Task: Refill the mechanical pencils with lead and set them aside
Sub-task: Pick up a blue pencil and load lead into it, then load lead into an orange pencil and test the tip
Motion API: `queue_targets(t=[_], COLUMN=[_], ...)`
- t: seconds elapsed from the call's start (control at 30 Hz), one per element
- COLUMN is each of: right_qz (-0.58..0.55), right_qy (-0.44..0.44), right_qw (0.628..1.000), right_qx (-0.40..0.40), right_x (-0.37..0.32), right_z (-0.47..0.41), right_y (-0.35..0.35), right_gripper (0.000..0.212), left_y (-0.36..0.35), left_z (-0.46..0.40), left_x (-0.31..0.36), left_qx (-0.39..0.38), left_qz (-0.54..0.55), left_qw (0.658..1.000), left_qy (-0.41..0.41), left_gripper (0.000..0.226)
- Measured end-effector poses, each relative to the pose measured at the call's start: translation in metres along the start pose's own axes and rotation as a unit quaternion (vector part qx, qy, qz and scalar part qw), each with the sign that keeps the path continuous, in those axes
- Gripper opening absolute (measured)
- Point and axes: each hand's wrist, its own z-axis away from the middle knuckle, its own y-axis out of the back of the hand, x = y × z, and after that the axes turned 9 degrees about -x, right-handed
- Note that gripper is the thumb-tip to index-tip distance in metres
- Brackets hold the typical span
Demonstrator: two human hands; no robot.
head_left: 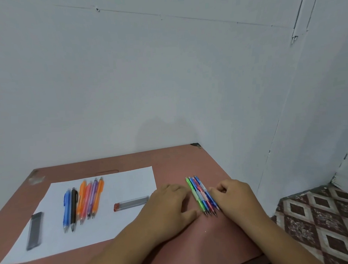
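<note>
Several thin mechanical pencils point(200, 194), green, blue and red, lie side by side on the reddish desk point(170, 162), tips toward me. My left hand point(168, 204) rests on the desk just left of this row, fingers curled under, thumb stretched toward the tips. My right hand point(235, 195) sits at the row's right side, its curled fingers touching the outermost blue pencil. On the white paper point(127, 179) lie several thicker pencils point(83, 201), blue, black, orange, pink and purple. A clear lead case with a red cap point(131, 202) lies on the paper's right part.
A dark grey lead case point(35, 230) lies on the paper's left end. The desk stands against a pale wall at the back and right. Patterned floor tiles point(320, 215) show past the desk's right edge.
</note>
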Motion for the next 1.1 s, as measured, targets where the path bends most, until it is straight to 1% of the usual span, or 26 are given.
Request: queue_targets(t=[0.1,0.17,0.3,0.37,0.47,0.57,0.67,0.77,0.87,0.97,1.03,1.1], right_qz=[-0.01,-0.012,-0.011,-0.025,0.011,0.04,0.086,0.101,0.135,0.196,0.234,0.24], right_qy=[0.003,0.016,0.073,0.114,0.184,0.235,0.291,0.335,0.37,0.405,0.43,0.447], right_qw=[1.0,1.0,0.997,0.993,0.983,0.971,0.952,0.934,0.913,0.882,0.861,0.853], right_qx=[0.011,0.014,0.031,0.03,0.01,-0.013,-0.043,-0.071,-0.105,-0.14,-0.136,-0.124], right_x=[-0.002,-0.008,-0.026,-0.037,-0.061,-0.085,-0.107,-0.127,-0.148,-0.172,-0.186,-0.194], right_z=[0.001,0.003,0.002,0.002,0.003,0.0,-0.008,-0.017,-0.025,-0.034,-0.04,-0.046], right_y=[0.005,0.005,-0.001,-0.007,-0.017,-0.029,-0.046,-0.066,-0.088,-0.107,-0.119,-0.13], right_gripper=[0.034,0.031,0.023,0.021,0.015,0.013,0.017,0.022,0.029,0.041,0.052,0.052], left_y=[0.007,0.013,0.029,0.036,0.045,0.053,0.055,0.05,0.045,0.044,0.044,0.044], left_z=[0.014,0.025,0.054,0.07,0.096,0.121,0.139,0.148,0.148,0.145,0.145,0.145], left_x=[-0.011,-0.025,-0.063,-0.086,-0.12,-0.144,-0.156,-0.16,-0.159,-0.16,-0.163,-0.165], left_qx=[0.014,0.025,0.062,0.068,0.104,0.13,0.147,0.167,0.163,0.167,0.17,0.173], left_qz=[0.014,0.01,-0.003,-0.015,-0.058,-0.107,-0.103,-0.075,-0.084,-0.087,-0.069,-0.049], left_qw=[1.0,1.0,0.998,0.996,0.986,0.971,0.962,0.959,0.958,0.958,0.957,0.956], left_qy=[0.003,0.012,0.034,0.062,0.115,0.172,0.204,0.219,0.222,0.218,0.224,0.233], left_gripper=[0.064,0.065,0.058,0.056,0.067,0.062,0.052,0.043,0.042,0.042,0.04,0.04])
